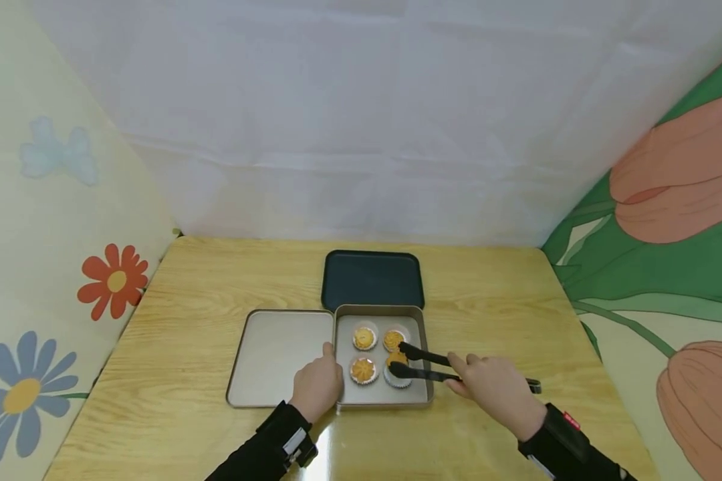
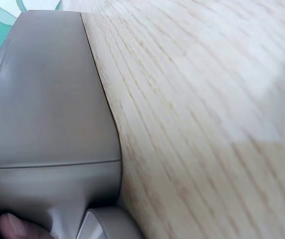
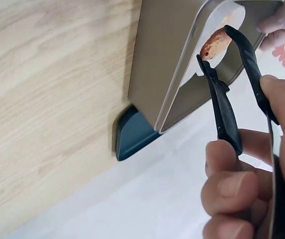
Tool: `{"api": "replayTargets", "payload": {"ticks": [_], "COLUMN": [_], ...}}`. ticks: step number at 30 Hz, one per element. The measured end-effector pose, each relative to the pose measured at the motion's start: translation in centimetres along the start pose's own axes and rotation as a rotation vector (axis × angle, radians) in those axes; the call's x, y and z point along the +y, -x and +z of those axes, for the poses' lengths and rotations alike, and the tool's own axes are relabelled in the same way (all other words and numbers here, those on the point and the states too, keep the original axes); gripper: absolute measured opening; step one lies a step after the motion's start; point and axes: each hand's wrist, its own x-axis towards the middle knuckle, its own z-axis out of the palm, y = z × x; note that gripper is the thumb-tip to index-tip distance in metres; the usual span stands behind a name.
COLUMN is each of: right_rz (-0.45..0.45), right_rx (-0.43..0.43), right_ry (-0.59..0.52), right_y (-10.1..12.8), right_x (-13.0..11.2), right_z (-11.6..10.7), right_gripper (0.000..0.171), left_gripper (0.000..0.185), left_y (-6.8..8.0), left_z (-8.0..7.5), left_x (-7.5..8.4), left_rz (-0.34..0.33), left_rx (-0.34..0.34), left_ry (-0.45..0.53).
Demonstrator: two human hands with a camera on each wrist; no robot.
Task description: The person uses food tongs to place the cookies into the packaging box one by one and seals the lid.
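Note:
My left hand (image 1: 319,381) grips the left wall of a deep metal baking pan (image 1: 370,399). In the left wrist view its fingertips (image 2: 18,226) press near the pan's corner. With my right hand (image 1: 498,391) I hold black tongs (image 1: 424,355), whose arms point left over the pan's right wall. Between the tong tips is a small golden-brown pastry (image 3: 214,45), in the front right of the pan, with a white paper cup (image 1: 399,382) below it. More pastries (image 1: 364,371) sit in white paper cups beside it in the pan.
A shallow metal tray (image 1: 279,361) lies directly left of the pan. Behind the pan lies a dark blue tray (image 1: 373,277), right against its back edge. All stand on a wooden table (image 1: 487,300), with a white cloth (image 1: 361,120) hanging behind it.

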Motion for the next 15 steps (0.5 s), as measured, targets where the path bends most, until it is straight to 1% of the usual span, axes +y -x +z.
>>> {"api": "replayTargets", "payload": {"ticks": [2,7,12,15], "right_rz": [-0.014,-0.005,0.010,0.023], "right_rx": [0.002,-0.061,-0.093,-0.111], "right_ry": [-0.017,-0.045,-0.041,-0.037], "right_y": [-0.01,-0.23,-0.45,-0.49], "right_x": [-0.43,-0.97,-0.95,-0.97], "right_z": [0.19,0.48,0.41,0.28], "right_gripper": [0.040,0.039,0.040,0.042], "left_gripper": [0.041,0.041,0.041,0.042], "left_y": [-0.06,0.03,0.09,0.09], "left_z": [-0.09,-0.35,-0.42,-0.31], "left_x": [0.00,0.09,0.17,0.16], "left_rz": [-0.005,-0.011,-0.017,-0.009], "left_rx": [-0.004,-0.014,-0.018,-0.018], "left_ry": [0.000,-0.001,0.001,0.005]}}
